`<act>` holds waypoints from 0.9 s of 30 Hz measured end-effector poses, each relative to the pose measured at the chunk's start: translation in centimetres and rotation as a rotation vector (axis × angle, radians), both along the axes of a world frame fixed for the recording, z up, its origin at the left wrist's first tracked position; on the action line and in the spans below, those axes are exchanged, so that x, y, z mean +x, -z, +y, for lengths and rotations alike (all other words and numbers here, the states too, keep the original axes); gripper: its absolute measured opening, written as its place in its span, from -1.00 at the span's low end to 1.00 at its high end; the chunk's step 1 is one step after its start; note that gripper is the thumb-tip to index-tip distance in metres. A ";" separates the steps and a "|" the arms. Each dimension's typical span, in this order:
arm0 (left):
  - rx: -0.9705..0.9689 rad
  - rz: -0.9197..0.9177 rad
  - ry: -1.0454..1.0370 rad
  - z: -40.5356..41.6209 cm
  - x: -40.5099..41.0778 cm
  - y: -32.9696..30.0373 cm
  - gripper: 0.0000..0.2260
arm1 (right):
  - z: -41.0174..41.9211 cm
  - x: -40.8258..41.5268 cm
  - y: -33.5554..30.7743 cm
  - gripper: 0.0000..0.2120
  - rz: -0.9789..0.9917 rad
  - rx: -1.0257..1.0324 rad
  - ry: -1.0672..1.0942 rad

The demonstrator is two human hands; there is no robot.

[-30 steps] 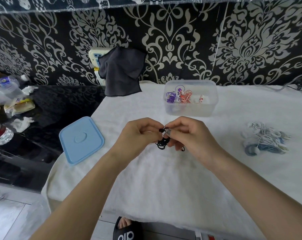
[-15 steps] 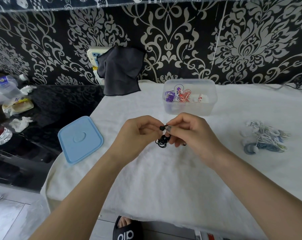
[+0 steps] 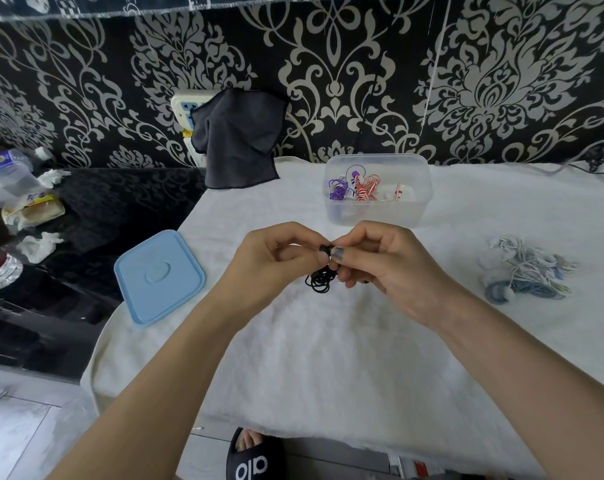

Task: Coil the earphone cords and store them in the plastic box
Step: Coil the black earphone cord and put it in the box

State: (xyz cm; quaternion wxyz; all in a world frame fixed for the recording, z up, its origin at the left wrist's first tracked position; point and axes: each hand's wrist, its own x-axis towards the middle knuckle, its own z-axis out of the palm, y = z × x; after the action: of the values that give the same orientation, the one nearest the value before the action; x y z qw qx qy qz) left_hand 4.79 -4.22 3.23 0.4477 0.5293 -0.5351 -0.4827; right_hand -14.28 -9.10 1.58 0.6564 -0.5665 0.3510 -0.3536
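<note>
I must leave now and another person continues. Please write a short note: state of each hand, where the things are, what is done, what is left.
Left hand and right hand both pinch the black earphone cord, coiled and held above the white cloth.
The plastic box stands open behind the hands; purple and red-white cords lie inside.
The blue lid lies left of the hands.
A pile of white and blue earphones lies on the right.
Left to do: store the black cord, coil the pile.

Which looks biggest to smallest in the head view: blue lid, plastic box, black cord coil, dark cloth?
1. Dark cloth and plastic box: look about alike, and the cloth hangs farther back, so unranked.
2. Blue lid, slightly smaller, though nearer the camera.
3. Black cord coil, clearly smallest, pinched by both hands.
</note>
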 end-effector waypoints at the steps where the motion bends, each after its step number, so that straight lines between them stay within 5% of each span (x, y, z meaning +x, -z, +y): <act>1: 0.005 0.008 0.002 0.0 0.0 0.0 -0.91 | 0.0 0.0 0.0 -0.82 -0.011 0.001 -0.008; 13: 0.055 0.129 0.030 0.2 0.1 -0.4 -0.92 | 0.3 -0.2 -0.2 -0.89 -0.117 0.007 -0.070; 21: -0.028 0.136 0.035 0.6 0.1 -0.6 -0.85 | 0.5 0.1 -0.8 -0.98 -0.222 0.202 -0.091; 27: -0.163 0.006 0.013 1.1 -0.6 -0.9 -0.89 | 0.9 0.5 -1.1 -0.79 -0.303 0.358 -0.072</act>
State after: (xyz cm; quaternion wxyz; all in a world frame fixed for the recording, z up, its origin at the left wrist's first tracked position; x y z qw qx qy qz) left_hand 4.14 -3.15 4.12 0.4876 0.4863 -0.5747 -0.4421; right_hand -13.75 -8.15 2.72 0.8038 -0.3939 0.2852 -0.3428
